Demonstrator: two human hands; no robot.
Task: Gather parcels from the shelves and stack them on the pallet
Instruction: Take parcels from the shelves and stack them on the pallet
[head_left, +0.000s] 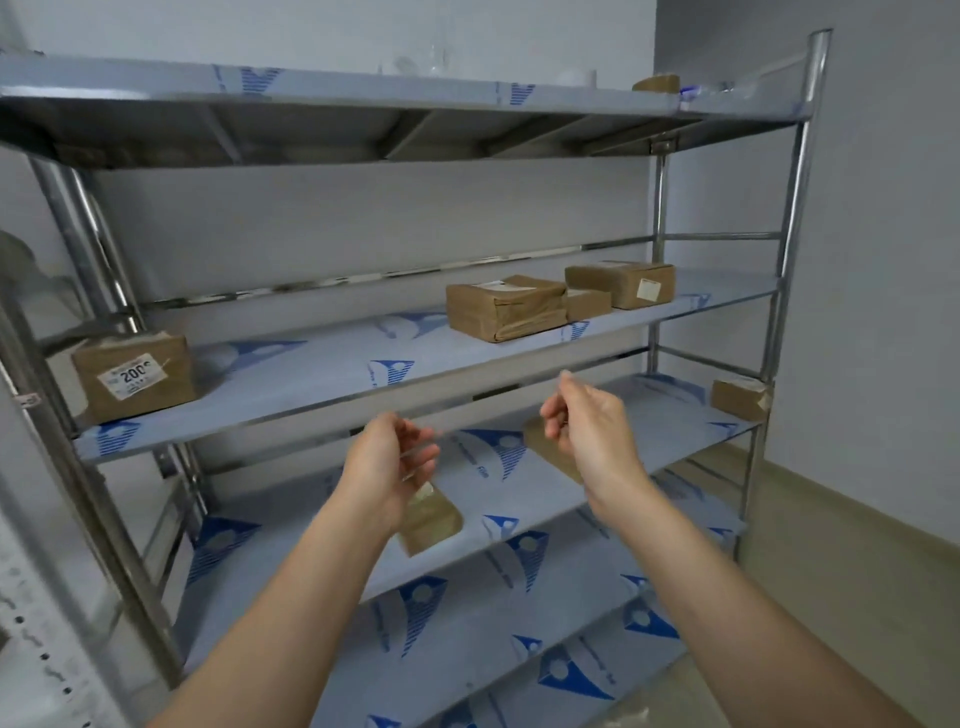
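Brown taped parcels lie on a steel shelf rack. The middle shelf carries a labelled parcel at the left, a flat parcel, a small one and a larger one at the right. On the shelf below lie a parcel under my left hand, another behind my right hand, and one at the far right. My left hand and my right hand hover in front of the rack, fingers loosely curled, holding nothing.
A small brown parcel sits on the top shelf beside clear glassware. Grey walls close in behind and to the right. Another metal rack stands at the left edge. Lower shelves have blue-printed film.
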